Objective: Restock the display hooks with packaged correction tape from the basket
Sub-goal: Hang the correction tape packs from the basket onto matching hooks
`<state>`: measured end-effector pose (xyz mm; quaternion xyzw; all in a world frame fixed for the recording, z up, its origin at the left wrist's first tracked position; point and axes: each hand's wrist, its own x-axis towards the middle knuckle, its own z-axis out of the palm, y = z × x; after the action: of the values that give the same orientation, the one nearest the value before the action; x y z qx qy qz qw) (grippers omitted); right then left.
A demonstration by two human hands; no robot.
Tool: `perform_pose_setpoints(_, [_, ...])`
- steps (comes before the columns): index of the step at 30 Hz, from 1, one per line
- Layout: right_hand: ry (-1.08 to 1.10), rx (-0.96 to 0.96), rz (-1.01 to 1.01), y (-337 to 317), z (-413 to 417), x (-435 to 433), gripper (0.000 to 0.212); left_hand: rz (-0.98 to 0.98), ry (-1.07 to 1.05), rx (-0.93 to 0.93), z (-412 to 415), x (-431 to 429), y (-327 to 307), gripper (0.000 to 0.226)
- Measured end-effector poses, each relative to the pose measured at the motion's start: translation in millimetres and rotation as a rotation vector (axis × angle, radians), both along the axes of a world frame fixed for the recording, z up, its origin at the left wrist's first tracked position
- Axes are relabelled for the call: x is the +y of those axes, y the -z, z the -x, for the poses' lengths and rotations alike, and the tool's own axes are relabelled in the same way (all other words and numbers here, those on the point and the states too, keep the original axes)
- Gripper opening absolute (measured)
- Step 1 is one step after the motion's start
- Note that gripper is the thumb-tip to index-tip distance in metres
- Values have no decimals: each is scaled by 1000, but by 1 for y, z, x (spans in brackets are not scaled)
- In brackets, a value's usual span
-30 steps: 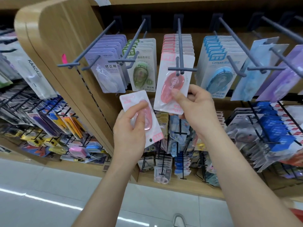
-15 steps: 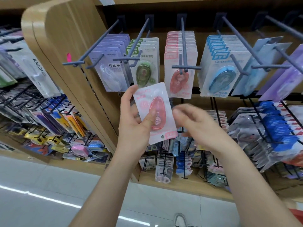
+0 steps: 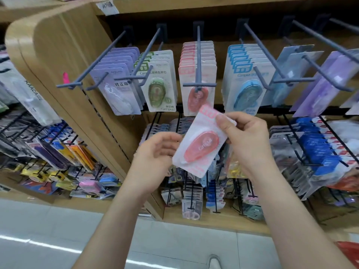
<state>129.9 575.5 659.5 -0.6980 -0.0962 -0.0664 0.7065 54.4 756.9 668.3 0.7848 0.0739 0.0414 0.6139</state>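
A pink correction tape pack (image 3: pixel 200 146) hangs tilted in front of the shelf, below the pink row. My right hand (image 3: pixel 250 140) pinches its top right corner between thumb and fingers. My left hand (image 3: pixel 153 154) sits at the pack's lower left edge with loosely curled fingers, and no grip on it shows. Straight above, the grey display hook (image 3: pixel 198 61) carries several matching pink packs (image 3: pixel 198 74). A red object (image 3: pixel 349 253) pokes in at the bottom right corner, mostly cut off.
Neighbouring hooks hold purple packs (image 3: pixel 116 88), green packs (image 3: pixel 157 84) and blue packs (image 3: pixel 246 80). Bare grey hook ends stick out toward me. A curved wooden side panel (image 3: pixel 64 61) stands on the left. Lower racks (image 3: pixel 314 152) are crowded with stationery.
The pink pack passed from my left hand to my right, turning to tilt the other way. My left hand let go and dropped to its lower left edge.
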Motion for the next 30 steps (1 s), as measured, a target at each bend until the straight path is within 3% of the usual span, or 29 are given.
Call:
perform_pose_setpoints(2, [-63, -129, 199, -2, -2, -2, 22, 62, -79, -114, -5, -3, -11, 39])
perform_pose_setpoints(5, [-218, -183, 322, -8, 3, 1, 18, -83, 39, -196, -17, -13, -24, 13])
perform_pose_setpoints(8, [-321, -72, 130, -9, 7, 1, 16, -148, -26, -251, -25, -16, -26, 11])
perform_pose_setpoints(10, [-422, 60, 11, -6, 6, -5, 19, -83, -121, -325, -29, -15, -28, 14])
perform_pose_setpoints(12, [-503, 88, 160, 2, 8, -5, 26, 40, -147, -392, -32, -14, -33, 11])
perform_pose_setpoints(14, [-502, 118, 223, 11, 13, 1, 13, 65, -125, -452, -34, -19, -38, 8])
perform_pose_setpoints(20, [-357, 124, 108, 16, 19, 16, 17, 129, -202, -548, -47, -33, -37, 5])
perform_pose_setpoints(30, [-293, 143, 137, 23, 21, 17, 14, 252, -157, -433, -61, -33, -41, 10])
